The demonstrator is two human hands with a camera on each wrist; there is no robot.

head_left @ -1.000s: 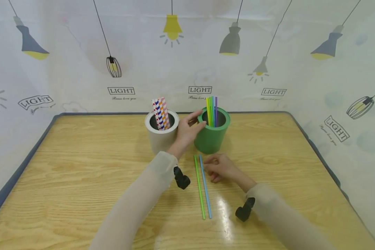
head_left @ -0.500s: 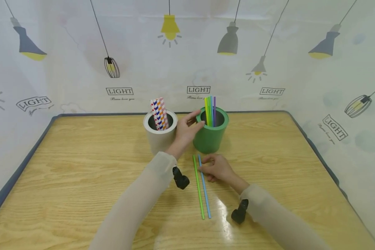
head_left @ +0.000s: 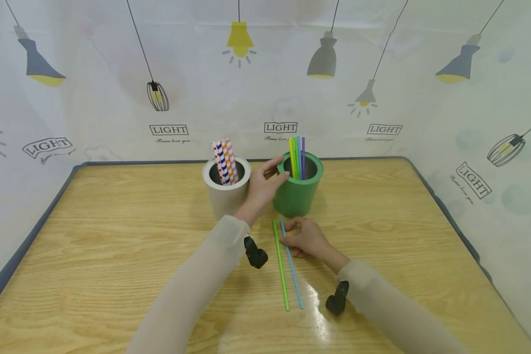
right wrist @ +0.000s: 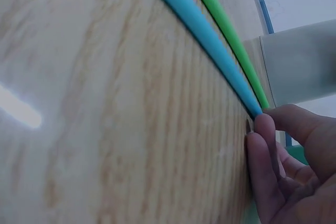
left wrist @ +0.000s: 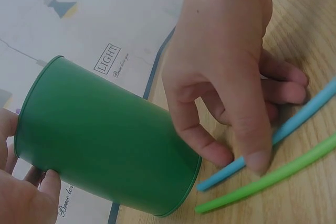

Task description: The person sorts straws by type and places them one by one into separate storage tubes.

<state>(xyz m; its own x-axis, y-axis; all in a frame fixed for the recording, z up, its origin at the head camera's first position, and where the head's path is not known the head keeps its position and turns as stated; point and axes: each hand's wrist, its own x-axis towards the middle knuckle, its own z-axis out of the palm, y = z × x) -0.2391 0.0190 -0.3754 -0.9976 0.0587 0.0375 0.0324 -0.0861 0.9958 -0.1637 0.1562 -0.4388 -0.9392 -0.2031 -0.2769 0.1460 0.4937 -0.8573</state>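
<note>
In the head view my left hand (head_left: 262, 186) holds the rim of a green cup (head_left: 295, 196) from its left side, thumb in front. Several plain coloured straws (head_left: 296, 158) stand in that cup. On the table before it, my right hand (head_left: 309, 240) pinches a blue straw (head_left: 293, 275) near its far end, thumb and finger on either side. A green straw (head_left: 281, 270) lies just left of the blue one. The left wrist view shows the right thumb across the blue straw (left wrist: 305, 110), beside the green straw (left wrist: 294, 167).
A white cup (head_left: 223, 199) with several patterned paper straws (head_left: 225, 162) stands left of the green cup. Both cups are near the back edge of the wooden table (head_left: 115, 255). A printed backdrop (head_left: 194, 59) rises behind and at the sides.
My right hand has moved left onto the blue straw and pinches it. The straw's near end has swung slightly right. My left hand stays at the green cup.
</note>
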